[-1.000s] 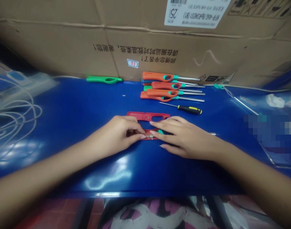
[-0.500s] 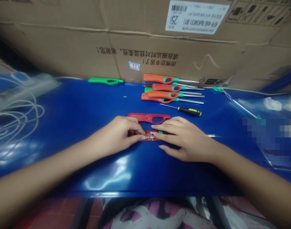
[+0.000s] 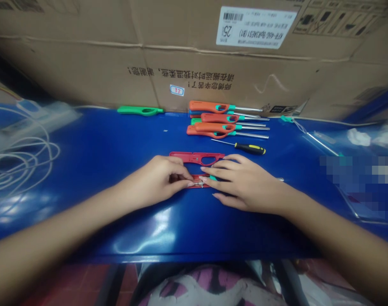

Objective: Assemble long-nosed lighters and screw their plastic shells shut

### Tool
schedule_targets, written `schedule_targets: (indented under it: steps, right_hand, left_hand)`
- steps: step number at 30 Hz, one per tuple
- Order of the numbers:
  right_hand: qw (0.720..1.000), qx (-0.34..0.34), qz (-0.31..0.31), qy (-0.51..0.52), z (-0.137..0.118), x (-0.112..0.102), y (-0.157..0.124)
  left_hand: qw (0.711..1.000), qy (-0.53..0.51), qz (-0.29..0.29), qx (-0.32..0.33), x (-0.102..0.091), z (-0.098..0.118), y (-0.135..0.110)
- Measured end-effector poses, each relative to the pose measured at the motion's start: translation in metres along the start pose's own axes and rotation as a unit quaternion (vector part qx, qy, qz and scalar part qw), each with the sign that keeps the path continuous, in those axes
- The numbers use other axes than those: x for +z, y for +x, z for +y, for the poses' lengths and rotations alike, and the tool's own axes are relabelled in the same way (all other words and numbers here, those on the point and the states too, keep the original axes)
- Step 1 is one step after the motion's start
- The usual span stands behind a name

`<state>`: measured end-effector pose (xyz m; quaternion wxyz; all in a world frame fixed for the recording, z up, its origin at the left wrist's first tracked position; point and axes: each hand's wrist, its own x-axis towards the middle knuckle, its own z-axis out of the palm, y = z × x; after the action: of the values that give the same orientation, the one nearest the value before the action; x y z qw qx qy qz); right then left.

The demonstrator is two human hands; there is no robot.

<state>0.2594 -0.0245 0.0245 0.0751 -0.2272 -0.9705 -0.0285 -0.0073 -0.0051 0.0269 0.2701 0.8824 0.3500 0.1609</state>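
Note:
My left hand and my right hand meet over a red lighter half-shell lying on the blue table. Both hands pinch at small metal and teal parts inside it, fingers pressed together. Most of that shell is hidden under my fingers. A second red half-shell lies just behind my hands, untouched.
Several orange stick lighters with metal tubes lie in a row at the back, and a black-and-yellow screwdriver is in front of them. A green lighter body rests against the big cardboard box. White cable coils lie left.
Both hands stay on the red half-shell with only slight finger shifts. The camera view has moved a little.

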Motion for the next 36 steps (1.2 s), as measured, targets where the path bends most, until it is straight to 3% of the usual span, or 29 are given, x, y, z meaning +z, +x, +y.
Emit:
schedule_targets:
  steps: [11, 19, 28, 36]
  right_hand:
    - [0.988, 0.07, 0.1, 0.094, -0.003, 0.012, 0.002]
    - [0.996, 0.008, 0.064, 0.06, 0.0, 0.013, 0.0]
    - [0.997, 0.039, 0.006, 0.066, -0.005, 0.005, -0.002]
    - [0.999, 0.023, -0.015, 0.033, -0.004, 0.006, -0.006]
  left_hand:
    - [0.999, 0.025, -0.017, 0.026, 0.007, 0.0, -0.003]
    - [0.999, 0.001, -0.018, 0.028, 0.008, 0.001, -0.001]
    - [0.999, -0.016, -0.015, 0.029, 0.008, -0.001, -0.001]
    - [0.999, -0.038, -0.02, 0.027, 0.007, -0.002, 0.001]
